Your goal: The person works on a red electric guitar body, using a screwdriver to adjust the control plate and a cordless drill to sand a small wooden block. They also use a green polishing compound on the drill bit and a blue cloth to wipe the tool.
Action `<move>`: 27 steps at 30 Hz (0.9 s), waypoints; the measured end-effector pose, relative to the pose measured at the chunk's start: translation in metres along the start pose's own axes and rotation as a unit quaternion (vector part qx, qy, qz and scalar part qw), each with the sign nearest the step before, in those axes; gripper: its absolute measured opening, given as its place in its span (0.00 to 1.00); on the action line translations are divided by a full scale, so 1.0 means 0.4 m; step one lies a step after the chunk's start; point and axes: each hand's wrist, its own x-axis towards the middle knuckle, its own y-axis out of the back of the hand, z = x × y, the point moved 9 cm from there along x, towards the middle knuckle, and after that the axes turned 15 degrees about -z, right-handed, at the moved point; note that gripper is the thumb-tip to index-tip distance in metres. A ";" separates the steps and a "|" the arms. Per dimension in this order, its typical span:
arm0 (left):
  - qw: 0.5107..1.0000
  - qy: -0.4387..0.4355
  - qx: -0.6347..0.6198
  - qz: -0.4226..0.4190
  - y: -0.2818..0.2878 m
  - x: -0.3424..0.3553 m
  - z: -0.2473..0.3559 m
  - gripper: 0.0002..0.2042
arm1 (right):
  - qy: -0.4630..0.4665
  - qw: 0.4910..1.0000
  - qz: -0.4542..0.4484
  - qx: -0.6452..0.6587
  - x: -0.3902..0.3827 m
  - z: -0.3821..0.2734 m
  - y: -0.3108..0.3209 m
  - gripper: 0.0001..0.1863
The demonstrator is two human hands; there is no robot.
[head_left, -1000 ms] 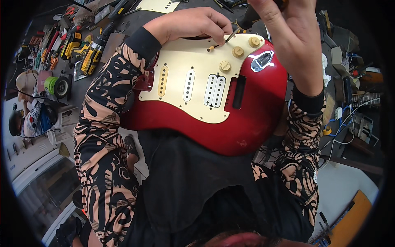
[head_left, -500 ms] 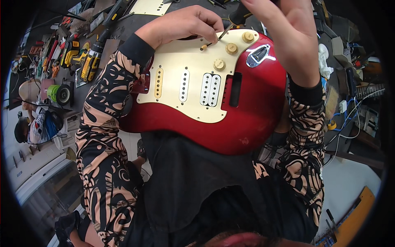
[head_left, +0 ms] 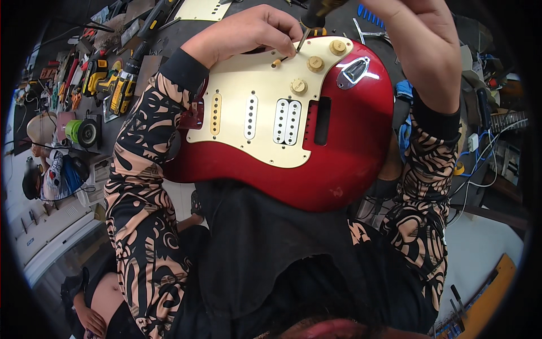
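Note:
A red electric guitar body (head_left: 355, 152) lies in front of me, with a cream pickguard (head_left: 231, 101) on its top. The pickguard carries two single white-and-cream pickups, a double white pickup (head_left: 287, 122) and several cream knobs (head_left: 298, 86). My left hand (head_left: 248, 31) rests over the pickguard's far edge, its fingers curled and pinched beside the screwdriver tip; what they pinch is hidden. A dark-handled screwdriver (head_left: 317, 16) stands tilted with its tip at that edge. My right hand (head_left: 426, 42) reaches to its handle, fingers partly cut off by the upper edge.
Yellow-and-black cordless drills (head_left: 121, 93) and many hand tools crowd the dark bench at left. A green-and-black round spool (head_left: 84, 131) sits nearer. Cables (head_left: 480, 152) and a guitar neck (head_left: 507, 122) lie at right. Another person's hand (head_left: 93, 322) shows at lower left.
My right hand has shifted to the right, and more of the screwdriver handle shows. The left hand stays at the pickguard's edge. The other person at lower left has moved.

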 end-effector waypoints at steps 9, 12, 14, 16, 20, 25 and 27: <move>0.992 0.026 0.075 0.094 0.014 -0.024 0.010 0.08 | 0.039 0.985 0.034 -0.162 0.010 -0.008 -0.051 0.15; 0.999 0.024 0.027 0.019 0.009 -0.002 -0.005 0.08 | 0.012 0.979 0.026 -0.200 0.012 0.000 -0.031 0.15; 1.000 -0.012 -0.011 0.021 -0.012 0.004 0.014 0.08 | 0.053 0.991 0.025 -0.120 0.005 0.017 -0.015 0.18; 0.999 -0.012 -0.007 0.030 -0.011 0.000 0.018 0.07 | 0.081 0.996 0.023 -0.014 0.005 0.010 -0.017 0.19; 0.997 0.053 0.043 0.037 0.004 -0.001 0.009 0.08 | -0.002 0.991 0.131 -0.001 0.001 0.026 -0.045 0.17; 0.999 0.016 0.013 0.031 0.004 -0.001 -0.006 0.09 | 0.009 0.979 0.081 -0.188 0.001 0.004 -0.024 0.14; 1.000 -0.008 0.002 0.026 -0.008 0.006 0.014 0.09 | 0.047 0.991 0.070 -0.109 0.008 -0.019 -0.020 0.13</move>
